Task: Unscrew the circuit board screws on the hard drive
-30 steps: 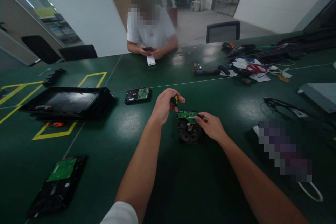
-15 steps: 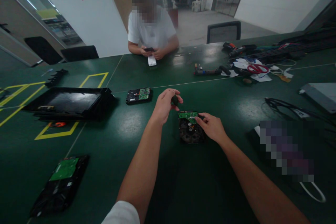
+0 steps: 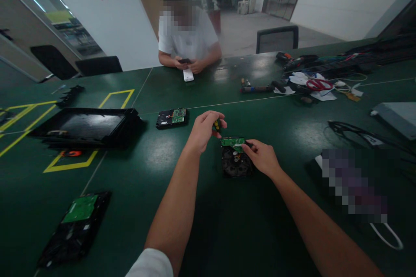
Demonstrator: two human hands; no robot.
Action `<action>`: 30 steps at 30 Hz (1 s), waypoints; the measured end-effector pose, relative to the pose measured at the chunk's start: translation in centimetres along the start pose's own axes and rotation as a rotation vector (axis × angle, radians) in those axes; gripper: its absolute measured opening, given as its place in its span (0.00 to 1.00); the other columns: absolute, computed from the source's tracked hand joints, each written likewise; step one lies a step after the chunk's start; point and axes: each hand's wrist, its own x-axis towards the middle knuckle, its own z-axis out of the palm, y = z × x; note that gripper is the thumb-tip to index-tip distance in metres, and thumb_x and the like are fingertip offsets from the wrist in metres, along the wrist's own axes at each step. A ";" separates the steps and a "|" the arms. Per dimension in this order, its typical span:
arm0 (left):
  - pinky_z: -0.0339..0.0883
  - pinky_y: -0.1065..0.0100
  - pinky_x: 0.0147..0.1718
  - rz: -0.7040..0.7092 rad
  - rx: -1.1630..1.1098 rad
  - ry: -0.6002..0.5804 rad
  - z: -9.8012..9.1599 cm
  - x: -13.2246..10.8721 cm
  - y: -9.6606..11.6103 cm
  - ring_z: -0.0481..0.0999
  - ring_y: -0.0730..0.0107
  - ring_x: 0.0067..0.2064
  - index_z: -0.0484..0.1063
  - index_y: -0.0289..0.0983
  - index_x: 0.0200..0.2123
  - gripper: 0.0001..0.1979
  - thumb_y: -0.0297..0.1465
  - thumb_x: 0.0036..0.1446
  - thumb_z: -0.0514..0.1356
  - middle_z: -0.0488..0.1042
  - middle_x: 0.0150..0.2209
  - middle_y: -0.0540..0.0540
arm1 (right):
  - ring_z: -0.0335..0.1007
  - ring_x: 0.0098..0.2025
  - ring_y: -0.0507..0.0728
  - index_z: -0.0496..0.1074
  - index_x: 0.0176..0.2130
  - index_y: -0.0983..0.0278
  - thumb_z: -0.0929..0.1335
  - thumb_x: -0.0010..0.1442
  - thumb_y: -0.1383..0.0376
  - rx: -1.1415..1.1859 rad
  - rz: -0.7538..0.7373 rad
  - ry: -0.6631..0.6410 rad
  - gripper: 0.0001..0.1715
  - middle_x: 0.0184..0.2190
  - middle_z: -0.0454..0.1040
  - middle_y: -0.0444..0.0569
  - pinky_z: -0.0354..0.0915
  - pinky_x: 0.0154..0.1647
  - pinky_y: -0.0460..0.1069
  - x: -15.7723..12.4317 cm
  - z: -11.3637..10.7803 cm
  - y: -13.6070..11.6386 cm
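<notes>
A hard drive (image 3: 236,165) lies on the green table in front of me, its green circuit board (image 3: 232,142) facing up. My right hand (image 3: 260,156) is closed on the drive's right edge, thumb by the board. Just above the drive's far left corner, my left hand (image 3: 206,129) has its fingers wrapped round the black and yellow handle of a screwdriver (image 3: 217,125). The screwdriver's tip is too small and dark to make out, so I cannot tell whether it touches the drive.
Another hard drive (image 3: 172,118) lies beyond my left hand, and a third drive (image 3: 75,227) sits at near left. A black plastic tray (image 3: 87,125) stands left. Cables (image 3: 354,132) and a grey metal box (image 3: 396,117) are right. Across the table a person (image 3: 188,39) holds a phone.
The screwdriver handle has turned within my left fingers, showing yellow where it looked dark green before. My right hand and the hard drive have stayed in place.
</notes>
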 end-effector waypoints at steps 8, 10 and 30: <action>0.66 0.73 0.23 0.070 0.050 -0.005 0.1 0.0 0.1 0.75 0.66 0.39 0.75 0.38 0.31 0.09 0.36 0.58 0.58 0.77 0.38 0.43 | 0.74 0.28 0.55 0.77 0.52 0.60 0.64 0.67 0.44 0.016 0.011 -0.034 0.29 0.29 0.79 0.45 0.62 0.28 0.50 0.0 -0.3 -0.2; 0.64 0.74 0.22 0.094 0.089 -0.006 -0.1 0.0 0.2 0.74 0.67 0.38 0.77 0.38 0.31 0.10 0.35 0.57 0.58 0.77 0.39 0.43 | 0.74 0.28 0.56 0.77 0.52 0.60 0.64 0.67 0.44 0.015 0.009 -0.033 0.28 0.28 0.79 0.44 0.61 0.28 0.50 0.0 -0.2 -0.2; 0.66 0.70 0.30 0.061 0.114 0.005 -0.5 0.4 0.0 0.75 0.67 0.37 0.80 0.39 0.34 0.12 0.36 0.58 0.57 0.79 0.38 0.44 | 0.74 0.28 0.56 0.77 0.50 0.60 0.65 0.66 0.44 0.016 -0.004 -0.007 0.28 0.27 0.79 0.44 0.61 0.29 0.50 0.1 0.0 0.1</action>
